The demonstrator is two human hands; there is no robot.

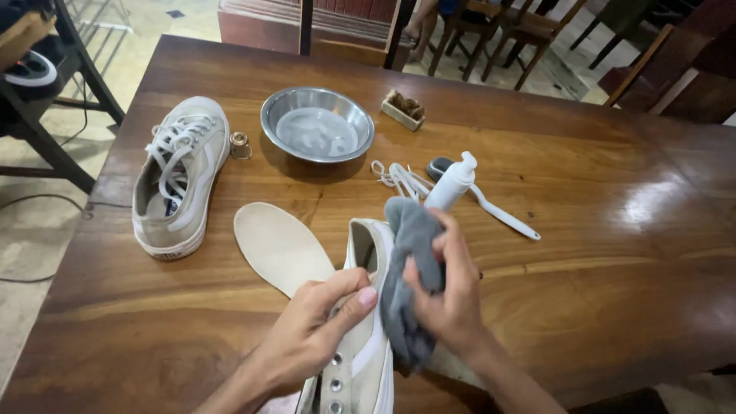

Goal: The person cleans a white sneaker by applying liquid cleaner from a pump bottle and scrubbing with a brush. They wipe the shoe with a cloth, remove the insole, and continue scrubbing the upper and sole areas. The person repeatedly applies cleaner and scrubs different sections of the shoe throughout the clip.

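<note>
My left hand [318, 322] grips the side of a beige, unlaced sneaker [359, 360] that lies toe-away at the near edge of the wooden table [598, 253]. My right hand [452, 295] is closed on a grey cloth [408, 268] pressed against the shoe's right side and heel opening. A loose beige insole [277, 244] lies flat just left of the shoe. A white pump bottle [452, 182] stands right behind the cloth.
A second, laced sneaker [180, 175] rests at the left. Behind it are a small metal cap [241, 145], a steel bowl of water [317, 124] and a small brush block [404, 108]. White laces [395, 178] and a white-handled brush [491, 205] lie mid-table. Chairs stand beyond the far edge.
</note>
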